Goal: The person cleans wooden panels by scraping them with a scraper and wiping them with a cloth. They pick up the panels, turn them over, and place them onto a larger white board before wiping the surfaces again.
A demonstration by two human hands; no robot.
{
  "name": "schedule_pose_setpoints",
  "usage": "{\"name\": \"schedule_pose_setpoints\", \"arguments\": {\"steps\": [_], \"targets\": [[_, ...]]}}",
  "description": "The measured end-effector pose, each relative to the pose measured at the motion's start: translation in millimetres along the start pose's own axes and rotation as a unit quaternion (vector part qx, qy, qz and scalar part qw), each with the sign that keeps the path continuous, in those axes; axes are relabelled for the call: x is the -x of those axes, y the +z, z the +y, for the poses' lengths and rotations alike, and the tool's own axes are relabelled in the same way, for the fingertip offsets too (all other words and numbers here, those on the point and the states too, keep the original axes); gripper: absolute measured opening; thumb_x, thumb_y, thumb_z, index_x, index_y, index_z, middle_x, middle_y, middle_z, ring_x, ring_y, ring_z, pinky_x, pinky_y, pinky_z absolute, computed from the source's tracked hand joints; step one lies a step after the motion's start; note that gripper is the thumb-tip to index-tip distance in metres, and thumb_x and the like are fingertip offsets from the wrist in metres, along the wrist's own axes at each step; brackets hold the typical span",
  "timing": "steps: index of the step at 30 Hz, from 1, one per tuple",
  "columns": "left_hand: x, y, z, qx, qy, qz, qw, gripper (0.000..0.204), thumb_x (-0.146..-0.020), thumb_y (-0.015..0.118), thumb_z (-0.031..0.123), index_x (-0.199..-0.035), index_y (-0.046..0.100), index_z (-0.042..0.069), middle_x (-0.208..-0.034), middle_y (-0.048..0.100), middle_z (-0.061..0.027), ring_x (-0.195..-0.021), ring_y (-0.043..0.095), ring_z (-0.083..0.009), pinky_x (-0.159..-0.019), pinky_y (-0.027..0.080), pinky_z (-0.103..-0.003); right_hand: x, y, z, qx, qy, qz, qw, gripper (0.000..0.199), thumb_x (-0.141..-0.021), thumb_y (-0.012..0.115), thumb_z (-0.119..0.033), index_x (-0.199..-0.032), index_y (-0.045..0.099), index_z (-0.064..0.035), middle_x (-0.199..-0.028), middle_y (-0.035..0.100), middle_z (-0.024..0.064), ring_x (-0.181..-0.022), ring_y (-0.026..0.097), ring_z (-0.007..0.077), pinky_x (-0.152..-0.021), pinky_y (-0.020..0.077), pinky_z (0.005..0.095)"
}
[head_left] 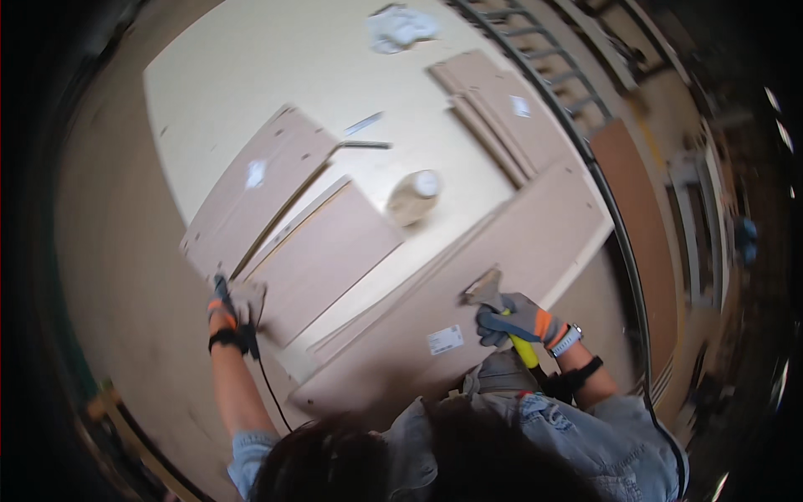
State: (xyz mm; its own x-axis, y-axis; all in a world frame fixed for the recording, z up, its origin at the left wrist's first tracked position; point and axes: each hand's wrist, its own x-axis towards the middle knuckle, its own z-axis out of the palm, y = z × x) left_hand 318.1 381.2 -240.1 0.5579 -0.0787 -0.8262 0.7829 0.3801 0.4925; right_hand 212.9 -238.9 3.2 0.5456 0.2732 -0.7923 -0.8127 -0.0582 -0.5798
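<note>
Gloved in grey and orange, my right hand (510, 322) is closed round the yellow handle of a flat tool with a flared, tan-edged head (483, 289). Blur hides whether the tool is a brush or a scraper. Its head is over a large pinkish-brown board (393, 351) with a white label, lying close to my body. My left hand (226, 303), in a matching glove, is at the near end of a long board (259, 180) with holes. Its fingers look bent round a pale, blurred piece that I cannot identify. Beside it lies another flat board (335, 259).
On the cream tabletop (226, 75) stands a tan jar (412, 199) with a white top. Near it lie a dark rod (365, 145) and a thin pale-blue item (363, 124). Stacked boards (502, 109) are at far right, a crumpled white cloth (401, 28) at the back. A black cable (623, 243) runs along the right.
</note>
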Motion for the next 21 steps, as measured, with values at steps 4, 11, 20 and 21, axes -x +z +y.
{"name": "schedule_pose_setpoints", "arguments": {"steps": [4,11,20,21], "targets": [[24.1,-21.3,-1.6,-0.084,-0.096,0.363,0.923,0.06,-0.084,0.038,0.066,-0.101,0.064,0.015,-0.083,0.067,-0.0031,-0.049,0.051,-0.0227,-0.039,0.037,-0.038,3.5,-0.8,-2.2,0.015,0.018,-0.031,0.999,0.03,-0.084,0.064,-0.029,-0.098,0.057,-0.0024,-0.088,0.064,0.0096,-0.075,0.068,0.0201,-0.063,0.0547,0.0274],[67.5,63.7,26.3,0.031,-0.015,0.197,0.98,0.06,-0.084,0.039,0.064,-0.11,0.06,0.014,-0.096,0.065,-0.0035,-0.065,0.057,-0.0233,-0.049,0.044,-0.04,3.5,-5.7,8.2,-0.004,0.022,-0.031,0.999,0.031,-0.084,0.064,-0.029,-0.097,0.058,-0.0012,-0.088,0.064,0.0101,-0.075,0.067,0.0211,-0.063,0.0549,0.0279],[39.1,16.9,31.8,-0.047,0.0,0.313,0.949,0.059,-0.072,0.068,0.05,-0.105,0.061,0.0,-0.098,0.064,-0.0131,-0.08,0.06,-0.0273,-0.071,0.048,-0.042,1.5,7.3,-3.3,-0.003,0.016,-0.05,0.999,0.023,-0.086,0.061,-0.017,-0.097,0.057,0.0026,-0.084,0.064,0.0128,-0.073,0.067,0.0237,-0.064,0.0565,0.0318],[27.2,21.4,27.5,-0.011,0.005,0.299,0.954,0.058,-0.073,0.068,0.047,-0.105,0.061,-0.002,-0.098,0.065,-0.0128,-0.084,0.061,-0.0264,-0.072,0.049,-0.039,0.0,6.7,-2.0,-0.009,0.04,-0.017,0.999,0.022,-0.086,0.061,-0.016,-0.098,0.056,0.003,-0.083,0.064,0.0132,-0.072,0.067,0.0243,-0.064,0.0567,0.0323]]}}
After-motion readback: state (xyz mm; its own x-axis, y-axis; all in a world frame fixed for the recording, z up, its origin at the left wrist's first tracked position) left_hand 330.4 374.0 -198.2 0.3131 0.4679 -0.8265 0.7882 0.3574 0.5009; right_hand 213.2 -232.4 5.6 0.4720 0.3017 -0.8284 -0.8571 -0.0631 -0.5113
